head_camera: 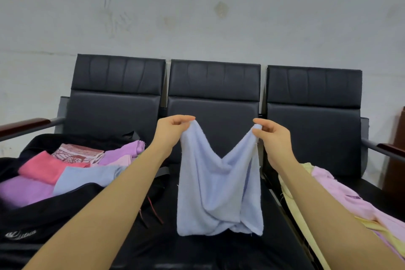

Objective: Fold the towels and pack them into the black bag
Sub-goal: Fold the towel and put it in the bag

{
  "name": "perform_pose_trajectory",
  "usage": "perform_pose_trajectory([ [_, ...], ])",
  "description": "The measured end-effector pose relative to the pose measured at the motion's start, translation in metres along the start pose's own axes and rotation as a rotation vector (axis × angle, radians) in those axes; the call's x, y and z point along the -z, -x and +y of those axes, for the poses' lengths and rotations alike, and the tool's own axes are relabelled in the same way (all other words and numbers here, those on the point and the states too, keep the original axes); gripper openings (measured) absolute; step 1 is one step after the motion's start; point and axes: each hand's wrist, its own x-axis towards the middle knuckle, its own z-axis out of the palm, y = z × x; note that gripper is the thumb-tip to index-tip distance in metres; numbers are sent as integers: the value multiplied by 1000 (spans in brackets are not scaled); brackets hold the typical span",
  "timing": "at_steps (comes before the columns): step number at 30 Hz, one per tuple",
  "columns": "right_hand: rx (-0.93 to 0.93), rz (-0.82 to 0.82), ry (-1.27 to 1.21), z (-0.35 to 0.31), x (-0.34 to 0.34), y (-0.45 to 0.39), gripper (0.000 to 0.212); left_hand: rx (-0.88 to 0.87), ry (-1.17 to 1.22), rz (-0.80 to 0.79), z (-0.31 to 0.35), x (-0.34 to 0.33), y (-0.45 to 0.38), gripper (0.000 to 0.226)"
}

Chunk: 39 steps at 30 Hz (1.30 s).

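1. Towel (219,195), pale blue, is held up by two corners above the middle seat (197,252).
2. One corner is pinched by the left hand (173,129), the other by the right hand (272,136), arms outstretched.
3. Bag (43,221) lies left, open.

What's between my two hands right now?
In the head view, the left hand and right hand pinch a light blue terry towel; its top edge sags between them.

waiting room: linked black seats (213,103), bare wall (197,6).

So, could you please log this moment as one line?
left hand: pinches corner | right hand: pinches corner | blue towel: hanging, unfolded | black bag: open, holds folded towels
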Motion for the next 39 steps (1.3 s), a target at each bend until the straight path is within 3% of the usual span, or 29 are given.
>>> perform_pose_trajectory([
  [6, 67, 171, 87, -12, 10, -12, 20, 51, -172, 12, 3, 17, -20, 50],
  [15, 125, 338, 74, -33, 15, -26, 10, -33, -148, 258, 20, 31, -31, 31],
  [20, 59, 416, -15, -45, 13, -30, 18, -2, -148, 242, 27, 30, -31, 39],
  [23, 53, 395, -52, -52, 19, -28, 32, 27, -96, 260, 31, 34, -34, 42],
  [27, 109, 269, 68, -57, 25, -28, 49, 16, -68, 395, 36, 41, -36, 27],
  [32, 149, 280, 242, -49, 30, -25, 20, 26, -25, 393, 30, 39, -28, 24],
  [39, 36, 282, 215, -25, 33, -20, 10, 118, -46, 292, 15, 31, -16, 45],
])
